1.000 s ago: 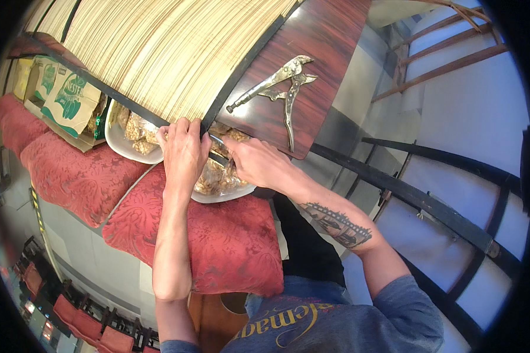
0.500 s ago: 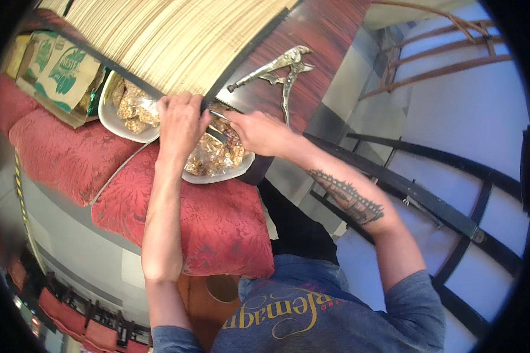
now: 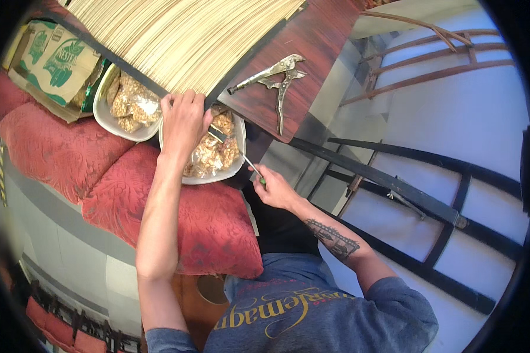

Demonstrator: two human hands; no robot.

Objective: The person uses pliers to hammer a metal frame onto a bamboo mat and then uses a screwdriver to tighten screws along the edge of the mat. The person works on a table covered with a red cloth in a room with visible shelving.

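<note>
My left hand point(image 3: 184, 125) is closed over the near corner of a black-framed panel of pale, closely set strips point(image 3: 159, 38), fingers on top and thumb at the edge. In my right hand point(image 3: 275, 189) is a screwdriver point(image 3: 252, 165) with a thin metal shaft and a bit of green handle showing. Its shaft points up and left, toward the rim of a white tub point(image 3: 215, 178) holding bagged, golden clumps. Over that tub, just right of my left hand, is a short dark strip point(image 3: 217, 134). Locking pliers point(image 3: 280, 82) lie on the dark wooden table point(image 3: 318, 53).
A second white tub point(image 3: 109, 120) of similar bags and an open cardboard box point(image 3: 59, 65) with green print stand on red patterned cushions point(image 3: 176, 217). At right are a dark wooden frame point(image 3: 394, 188) and a brown wooden frame point(image 3: 441, 47).
My right hand has pulled back from the panel's corner, down and to the right, bringing the screwdriver with it. My left hand keeps its hold on the frame.
</note>
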